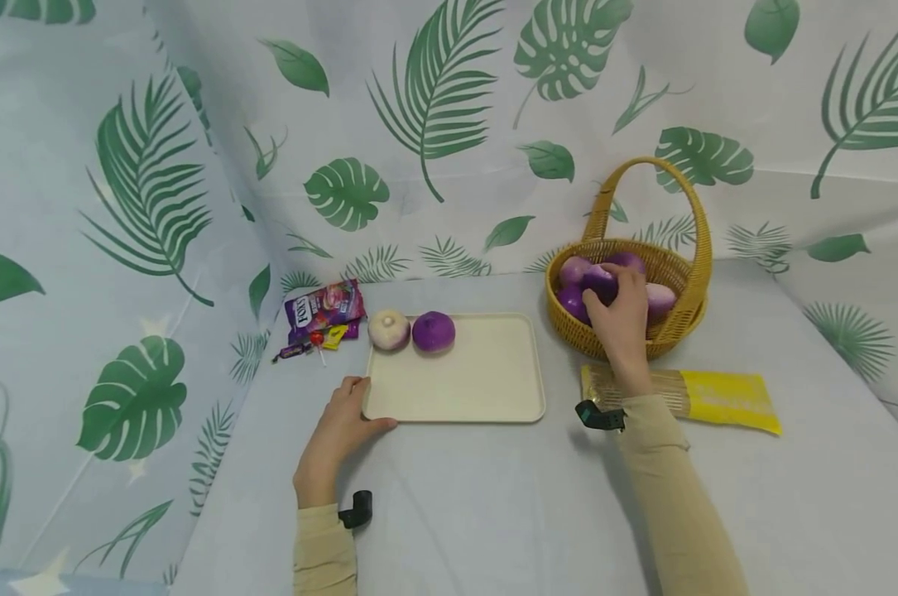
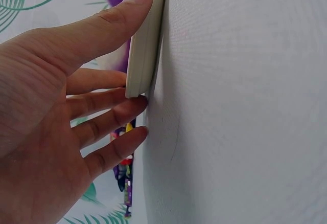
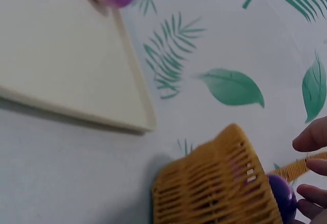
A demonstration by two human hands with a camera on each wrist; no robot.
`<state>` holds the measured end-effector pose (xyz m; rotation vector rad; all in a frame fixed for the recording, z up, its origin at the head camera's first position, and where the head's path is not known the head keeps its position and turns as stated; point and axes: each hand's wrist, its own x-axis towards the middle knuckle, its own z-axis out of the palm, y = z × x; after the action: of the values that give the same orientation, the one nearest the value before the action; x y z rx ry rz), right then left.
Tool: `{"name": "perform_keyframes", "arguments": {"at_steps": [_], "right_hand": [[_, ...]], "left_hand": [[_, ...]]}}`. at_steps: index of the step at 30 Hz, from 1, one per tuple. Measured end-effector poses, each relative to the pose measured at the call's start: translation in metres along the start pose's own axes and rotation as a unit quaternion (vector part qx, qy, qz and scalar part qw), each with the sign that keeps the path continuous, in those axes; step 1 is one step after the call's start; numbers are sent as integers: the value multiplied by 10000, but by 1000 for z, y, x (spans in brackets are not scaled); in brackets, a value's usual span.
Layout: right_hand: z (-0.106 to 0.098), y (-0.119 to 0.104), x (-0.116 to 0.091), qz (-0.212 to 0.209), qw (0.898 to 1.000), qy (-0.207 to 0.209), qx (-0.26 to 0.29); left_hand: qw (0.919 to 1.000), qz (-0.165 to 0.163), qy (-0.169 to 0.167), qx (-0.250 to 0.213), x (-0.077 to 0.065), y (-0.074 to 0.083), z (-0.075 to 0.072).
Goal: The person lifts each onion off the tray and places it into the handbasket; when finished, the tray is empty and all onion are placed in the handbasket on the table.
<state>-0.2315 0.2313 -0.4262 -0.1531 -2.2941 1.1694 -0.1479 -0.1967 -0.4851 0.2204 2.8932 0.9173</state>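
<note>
My left hand (image 1: 342, 430) holds the front left corner of a cream tray (image 1: 486, 372), its thumb (image 2: 120, 17) at the front edge and its fingers round the left side. On the tray's back left part sit a purple onion (image 1: 434, 333) and a whitish round bulb with a knob on top (image 1: 389, 331). Over the wicker basket (image 1: 583, 341) my right hand (image 1: 621, 319) reaches down around a dark purple onion (image 1: 600, 285). In the right wrist view its fingers are apart beside the dark purple onion (image 3: 282, 196), with a gap below the thumb. More purple and pinkish onions lie in the basket.
A yellow-ended pack of dried noodles (image 1: 724, 399) lies in front of the basket, under the right wrist. Left of the tray are a purple sweets bag (image 1: 325, 306), a red lollipop (image 1: 317, 338) and small wrapped sweets. The basket's tall handle (image 1: 698, 223) arches up.
</note>
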Motion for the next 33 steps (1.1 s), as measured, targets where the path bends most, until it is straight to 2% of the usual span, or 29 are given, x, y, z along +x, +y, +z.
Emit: {"name": "perform_keyframes", "arguments": {"at_steps": [5, 9, 15, 20, 23, 28, 33], "right_hand": [[16, -14, -6, -290, 9995, -112, 92], [36, -29, -13, -619, 9970, -336, 311], [79, -52, -34, -846, 9862, -1294, 598], [116, -63, -50, -822, 9686, -2245, 681], [137, -68, -57, -802, 9602, -2614, 570], [169, -77, -69, -902, 9550, -2816, 229], [188, -78, -77, -983, 9516, -2912, -57]], "left_hand": [[10000, -32, 32, -27, 0, -1, 0], [10000, -71, 33, -37, 0, -1, 0], [10000, -57, 31, 26, 2, -1, -1], [10000, 0, 57, -17, 7, 1, 2], [10000, 26, 68, -14, 9, 3, 5], [9999, 47, 91, 89, 8, 4, 2], [9999, -13, 84, 106, 3, 1, 1]]}}
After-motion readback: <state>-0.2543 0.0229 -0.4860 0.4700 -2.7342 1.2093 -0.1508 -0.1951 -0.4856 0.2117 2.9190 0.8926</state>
